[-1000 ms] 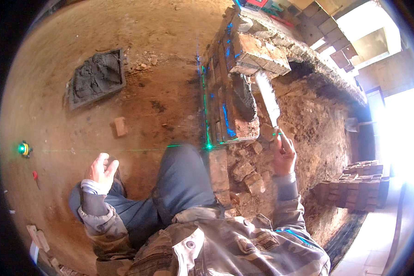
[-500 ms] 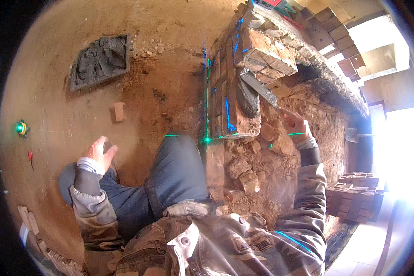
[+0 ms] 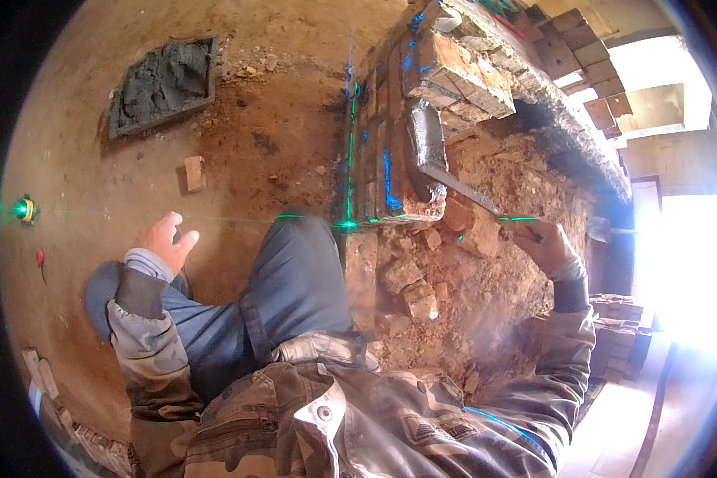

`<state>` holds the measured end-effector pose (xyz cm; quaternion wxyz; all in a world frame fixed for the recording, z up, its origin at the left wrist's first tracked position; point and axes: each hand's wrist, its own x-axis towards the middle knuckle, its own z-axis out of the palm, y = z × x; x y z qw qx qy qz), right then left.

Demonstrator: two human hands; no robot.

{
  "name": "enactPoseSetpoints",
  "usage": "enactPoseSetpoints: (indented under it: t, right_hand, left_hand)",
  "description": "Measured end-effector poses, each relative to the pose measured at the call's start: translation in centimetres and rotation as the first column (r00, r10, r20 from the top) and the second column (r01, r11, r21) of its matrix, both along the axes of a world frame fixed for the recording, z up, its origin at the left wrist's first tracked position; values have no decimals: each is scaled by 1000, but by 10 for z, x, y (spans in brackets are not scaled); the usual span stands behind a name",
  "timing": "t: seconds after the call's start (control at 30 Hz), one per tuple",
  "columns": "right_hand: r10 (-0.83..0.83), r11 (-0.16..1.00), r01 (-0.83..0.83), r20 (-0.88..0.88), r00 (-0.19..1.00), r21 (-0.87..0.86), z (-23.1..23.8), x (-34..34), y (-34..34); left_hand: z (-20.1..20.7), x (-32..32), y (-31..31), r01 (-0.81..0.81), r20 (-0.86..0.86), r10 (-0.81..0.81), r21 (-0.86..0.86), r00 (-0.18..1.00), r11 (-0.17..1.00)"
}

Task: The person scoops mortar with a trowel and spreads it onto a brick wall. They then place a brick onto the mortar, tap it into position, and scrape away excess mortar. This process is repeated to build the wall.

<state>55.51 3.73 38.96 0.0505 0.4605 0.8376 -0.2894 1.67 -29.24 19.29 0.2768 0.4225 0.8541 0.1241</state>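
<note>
My right hand (image 3: 543, 245) is closed round the handle of a trowel (image 3: 464, 190). Its long narrow blade reaches left, with the tip against the grey mortar (image 3: 428, 139) spread along the top of a low brick wall (image 3: 380, 171). The mortar lies in a strip beside a higher stack of bricks (image 3: 470, 72). Over the floor to the left, my left hand (image 3: 166, 241) is empty, fingers and thumb apart, near my bent knee. The loose brick closest to it is a single one (image 3: 194, 174) on the floor.
A tray of grey mortar (image 3: 163, 88) lies at the far left. A laser level (image 3: 25, 209) casts green lines over floor and wall. Broken bricks (image 3: 420, 300) litter the dirt right of my knee. More bricks are stacked (image 3: 621, 327) at the right.
My right hand has drawn back toward me and right, pulling the trowel along the wall top. The mortar now looks flatter and more spread out. My left hand's fingers have opened wider.
</note>
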Motion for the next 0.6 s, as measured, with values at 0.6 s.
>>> enactPoseSetpoints:
  t: [0.6]
  right_hand:
    - [53, 997, -66, 248, 967, 46, 56, -39, -21]
  left_hand:
    - [3, 2, 0, 23, -14, -23, 10, 1000, 1000]
